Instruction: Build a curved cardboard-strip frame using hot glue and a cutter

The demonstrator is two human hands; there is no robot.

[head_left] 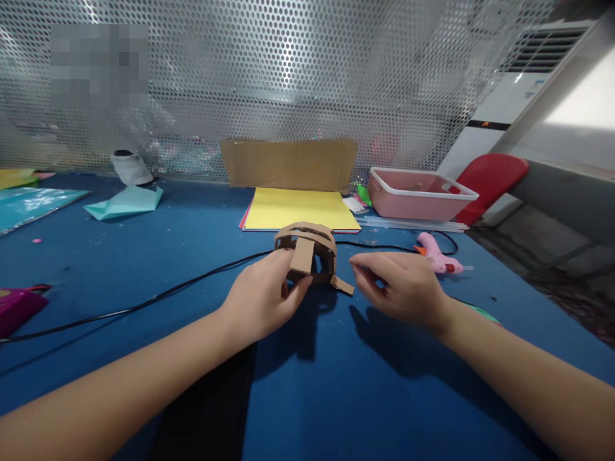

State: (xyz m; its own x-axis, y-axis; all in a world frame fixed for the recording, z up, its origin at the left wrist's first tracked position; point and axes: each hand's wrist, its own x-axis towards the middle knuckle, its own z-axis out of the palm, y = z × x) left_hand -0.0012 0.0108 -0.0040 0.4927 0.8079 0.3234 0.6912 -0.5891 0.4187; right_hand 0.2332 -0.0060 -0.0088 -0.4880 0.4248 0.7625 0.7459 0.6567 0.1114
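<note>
A small frame of brown cardboard strips (307, 248) is held just above the blue table (307, 384) in the middle of the view. My left hand (264, 298) grips its near side, fingers pinched on a vertical strip. My right hand (401, 285) hovers just right of the frame, fingertips pinched together close to a loose strip end (342, 285). Whether anything small sits between those fingertips I cannot tell.
A pink glue gun (438, 255) lies to the right, its black cable (144, 304) running left across the table. Behind are yellow paper sheets (298, 208), a cardboard sheet (288, 163), a pink tub (416, 192), glue sticks (413, 223), teal folded paper (125, 202), and a perforated metal screen (288, 77).
</note>
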